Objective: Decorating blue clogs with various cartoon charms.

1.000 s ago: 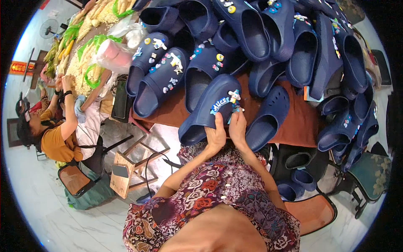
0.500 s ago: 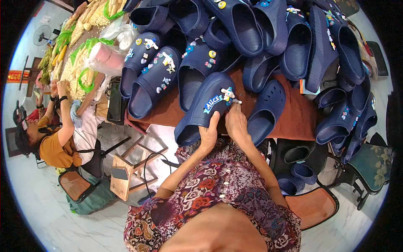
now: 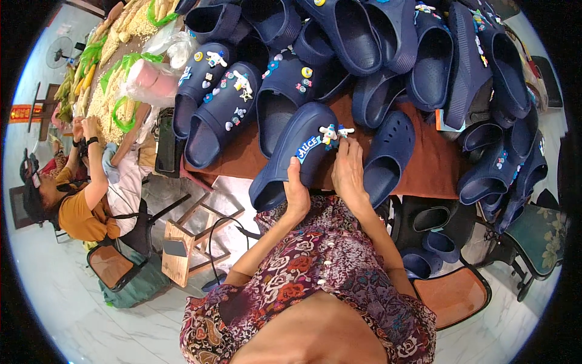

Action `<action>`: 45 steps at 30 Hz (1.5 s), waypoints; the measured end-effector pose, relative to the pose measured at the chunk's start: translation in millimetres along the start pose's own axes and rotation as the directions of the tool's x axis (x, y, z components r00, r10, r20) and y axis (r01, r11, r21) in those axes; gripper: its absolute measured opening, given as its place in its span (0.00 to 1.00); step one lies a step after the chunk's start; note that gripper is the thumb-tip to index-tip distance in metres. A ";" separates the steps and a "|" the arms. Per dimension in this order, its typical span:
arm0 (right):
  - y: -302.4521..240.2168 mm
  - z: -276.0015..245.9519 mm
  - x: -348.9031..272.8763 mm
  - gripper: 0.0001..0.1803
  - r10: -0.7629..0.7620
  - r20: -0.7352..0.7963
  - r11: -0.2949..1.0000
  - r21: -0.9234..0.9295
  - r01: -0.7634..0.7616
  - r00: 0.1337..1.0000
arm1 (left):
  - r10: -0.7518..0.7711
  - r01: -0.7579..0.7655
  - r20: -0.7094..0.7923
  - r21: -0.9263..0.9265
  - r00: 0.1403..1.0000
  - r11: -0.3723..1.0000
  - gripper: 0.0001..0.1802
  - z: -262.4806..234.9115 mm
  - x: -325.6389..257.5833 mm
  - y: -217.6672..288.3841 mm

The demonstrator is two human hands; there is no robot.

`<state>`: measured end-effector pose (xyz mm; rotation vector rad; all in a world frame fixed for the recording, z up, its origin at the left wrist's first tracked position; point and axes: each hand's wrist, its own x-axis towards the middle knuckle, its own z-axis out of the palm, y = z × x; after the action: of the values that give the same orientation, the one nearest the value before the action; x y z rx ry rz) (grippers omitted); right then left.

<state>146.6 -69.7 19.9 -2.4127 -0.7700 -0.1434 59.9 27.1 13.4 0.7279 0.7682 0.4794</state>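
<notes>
Clog (image 3: pixel 290 145) at the worktop's (image 3: pixel 429 173) near edge, gripped by the left hand (image 3: pixel 297 197), thumb on top. Right fingers (image 3: pixel 344 153) bunched at a charm (image 3: pixel 346 131), hold unclear to me. Charm, formerly edge-on, now faces up; fitting seemingly advanced, seating unconfirmed.

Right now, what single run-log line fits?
left hand: holding navy round-toed rubbery clog | right hand: at white plastic charm | alongside: navy open-holed clog
</notes>
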 end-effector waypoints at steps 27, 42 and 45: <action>-30.2 -25.6 9.2 0.25 0.187 0.115 0.946 0.248 -0.211 0.976 | -0.054 0.055 0.136 -0.006 0.989 0.998 0.22 2.4 -14.3 -18.2; -32.8 -27.9 8.7 0.15 0.175 0.199 0.958 0.191 -0.214 0.964 | 0.067 -0.065 0.078 -0.026 0.995 0.998 0.18 25.9 -28.6 -9.4; -31.5 -26.1 8.7 0.13 0.168 0.192 0.960 0.192 -0.205 0.967 | 0.063 -0.059 0.090 -0.044 0.994 0.997 0.19 26.5 -27.8 -8.4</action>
<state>138.2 -59.7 59.6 -2.2987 -0.5935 0.2179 63.6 -6.8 33.0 0.7317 0.6504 0.5127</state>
